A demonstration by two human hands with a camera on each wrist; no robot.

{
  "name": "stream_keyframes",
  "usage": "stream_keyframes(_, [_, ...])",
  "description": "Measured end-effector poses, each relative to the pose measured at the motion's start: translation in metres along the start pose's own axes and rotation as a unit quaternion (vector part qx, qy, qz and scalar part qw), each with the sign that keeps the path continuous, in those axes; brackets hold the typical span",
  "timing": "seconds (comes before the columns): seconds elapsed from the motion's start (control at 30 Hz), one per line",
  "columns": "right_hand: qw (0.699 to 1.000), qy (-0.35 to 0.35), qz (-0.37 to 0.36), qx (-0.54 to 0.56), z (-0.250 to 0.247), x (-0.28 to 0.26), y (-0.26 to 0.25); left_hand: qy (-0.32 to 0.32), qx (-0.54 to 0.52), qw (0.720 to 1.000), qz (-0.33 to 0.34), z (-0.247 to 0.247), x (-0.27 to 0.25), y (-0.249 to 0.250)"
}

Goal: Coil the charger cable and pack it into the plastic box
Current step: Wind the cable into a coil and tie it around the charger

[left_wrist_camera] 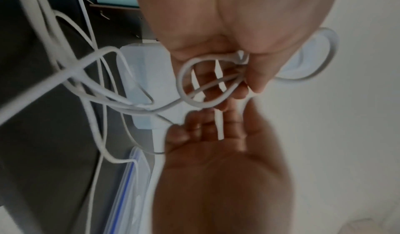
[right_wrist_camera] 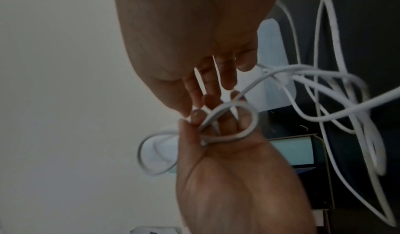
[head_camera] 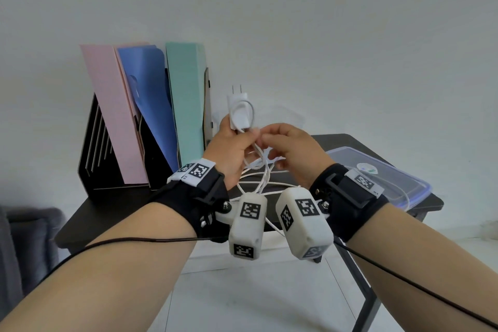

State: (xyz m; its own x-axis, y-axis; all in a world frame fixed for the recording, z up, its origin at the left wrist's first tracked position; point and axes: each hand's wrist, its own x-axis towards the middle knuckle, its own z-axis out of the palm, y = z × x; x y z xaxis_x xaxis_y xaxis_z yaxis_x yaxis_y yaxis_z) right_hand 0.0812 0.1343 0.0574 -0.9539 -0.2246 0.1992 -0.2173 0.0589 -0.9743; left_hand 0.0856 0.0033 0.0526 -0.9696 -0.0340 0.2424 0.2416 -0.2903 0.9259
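Closest to us, both forearms reach forward, each wrist wrapped in a black strap carrying a white camera pod (head_camera: 246, 226) printed with square black-and-white markers. Just past them, the left hand (head_camera: 229, 151) is raised above the table, thumb and fingers curled around the white charger plug (head_camera: 237, 109), prongs pointing up. A small loop of the white charger cable (head_camera: 258, 170) curves over the plug's face, and in the left wrist view a second loop (left_wrist_camera: 205, 82) hangs under the gripping fingers.

The right hand (head_camera: 293, 153) sits just beside the left, fingertips almost touching it. In the head view its thumb and forefinger look closed on the cable right below the plug; in the wrist views its fingers (left_wrist_camera: 203, 126) are blurred and loosely spread, so whether it truly pinches the cable, I cannot tell.

Below the two hands the rest of the cable drops in loose, tangled loops onto the dark table (head_camera: 129, 197). One strand trails off to the right across the clear lid (head_camera: 390, 178) with its blue rim, lying flat on the table's right side.

Further back, behind the hands, sits the clear plastic box (head_camera: 291, 121), open-topped and partly hidden. On the left stands a black file rack (head_camera: 91, 148) holding pink, blue and mint-green folders, all against a plain pale wall (head_camera: 350, 35).
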Motion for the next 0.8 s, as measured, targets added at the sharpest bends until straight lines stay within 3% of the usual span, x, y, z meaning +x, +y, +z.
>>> stream_keyframes(0.13, [0.999,-0.025,-0.002,-0.03,0.002,-0.001,0.006,0.022,-0.034,0.999,0.016,-0.005,0.003,0.008])
stream_keyframes(0.3, [0.994,-0.004,-0.026,-0.109,0.01,0.002,0.004,0.042,-0.082,0.995,0.038,-0.008,0.003,0.01])
stream_keyframes(0.47, [0.968,-0.117,0.001,-0.223,0.012,-0.004,0.015,0.037,-0.175,0.983,0.039,-0.015,0.012,0.027])
stream_keyframes(0.57, [0.945,-0.14,0.004,-0.296,0.012,-0.008,0.021,0.029,-0.196,0.979,0.047,-0.019,0.012,0.04])
stream_keyframes(0.8, [0.943,-0.178,0.042,-0.279,0.017,-0.01,0.019,0.034,-0.233,0.97,0.056,-0.025,0.006,0.052])
